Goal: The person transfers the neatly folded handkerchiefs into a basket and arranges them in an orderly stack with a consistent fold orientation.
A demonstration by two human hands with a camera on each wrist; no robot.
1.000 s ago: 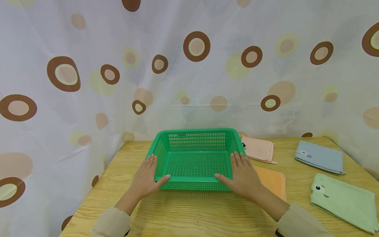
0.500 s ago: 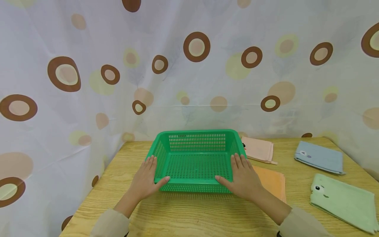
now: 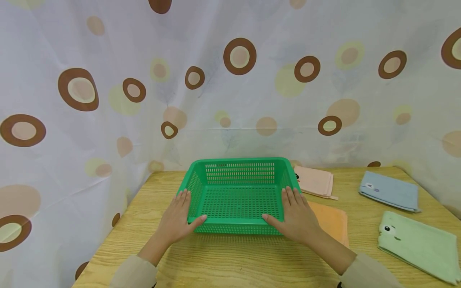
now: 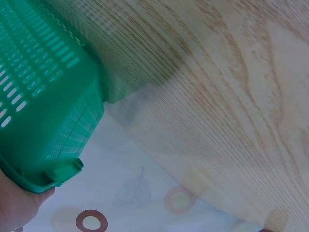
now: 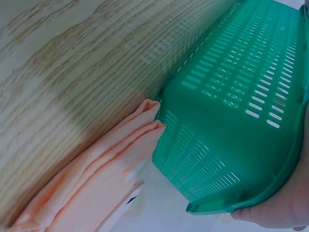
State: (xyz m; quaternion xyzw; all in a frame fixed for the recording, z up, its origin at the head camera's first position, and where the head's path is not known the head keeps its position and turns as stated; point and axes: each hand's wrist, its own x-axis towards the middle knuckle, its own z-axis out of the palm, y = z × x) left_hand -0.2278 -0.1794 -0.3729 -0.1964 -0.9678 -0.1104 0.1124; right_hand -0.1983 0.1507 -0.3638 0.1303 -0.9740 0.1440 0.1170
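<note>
A green plastic basket [image 3: 235, 228] with slotted walls stands on the wooden table, and nothing lies inside it. My left hand [image 3: 176, 218] rests on its near left corner, fingers straight along the side and thumb on the front rim. At the near right corner, my right hand [image 3: 297, 218] lies the same way, thumb reaching along the front rim. An orange folded towel [image 3: 331, 220] sits beside the basket, partly hidden behind the right hand and forearm. Both wrist views show the basket's slotted outside close up, with part of each hand at its rim.
A pink folded towel [image 3: 313, 181] lies near the basket's far right side. Farther right are a blue folded towel [image 3: 390, 191] and a green folded towel [image 3: 417, 244]. A curtain with brown rings [image 3: 239, 56] hangs along the back and left of the table [image 3: 230, 264].
Over the last second the basket has shifted very slightly toward me, with both hands staying on it. The towels have not moved.
</note>
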